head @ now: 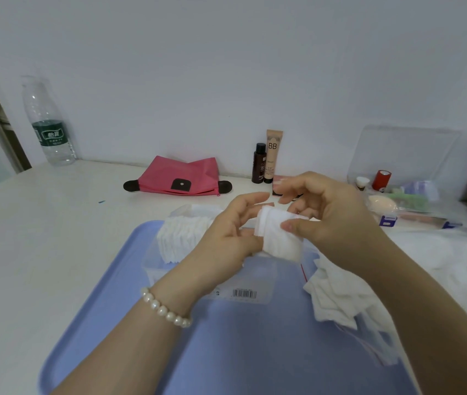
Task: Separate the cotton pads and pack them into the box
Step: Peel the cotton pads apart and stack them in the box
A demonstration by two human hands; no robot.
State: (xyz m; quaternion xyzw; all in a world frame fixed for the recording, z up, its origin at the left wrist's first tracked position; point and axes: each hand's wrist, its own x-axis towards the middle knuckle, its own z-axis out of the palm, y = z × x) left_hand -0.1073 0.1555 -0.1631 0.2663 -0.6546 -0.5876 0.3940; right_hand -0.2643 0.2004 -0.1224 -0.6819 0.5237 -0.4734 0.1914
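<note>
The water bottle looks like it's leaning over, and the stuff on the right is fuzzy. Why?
Head view: the wide lens bends the edges, so the water bottle leans. The right edge by the clear bag is smeared; the cotton pads in the middle look sharper.

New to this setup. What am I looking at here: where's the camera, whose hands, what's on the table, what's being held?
There is no robot here. One wide-angle camera sits on a person's head and looks down at their own two bare hands, so this single picture is their viewpoint.

The left hand, with a pearl bracelet on the wrist, and the right hand hold a small stack of white cotton pads between them, fingers at its edges as if peeling pads apart.

Below is a blue tray on a white table. On the tray stands a clear box with a row of pads already in it, and on the right lies a loose pile of pads.

At the back are a water bottle, a pink pouch and a BB cream tube.
</note>
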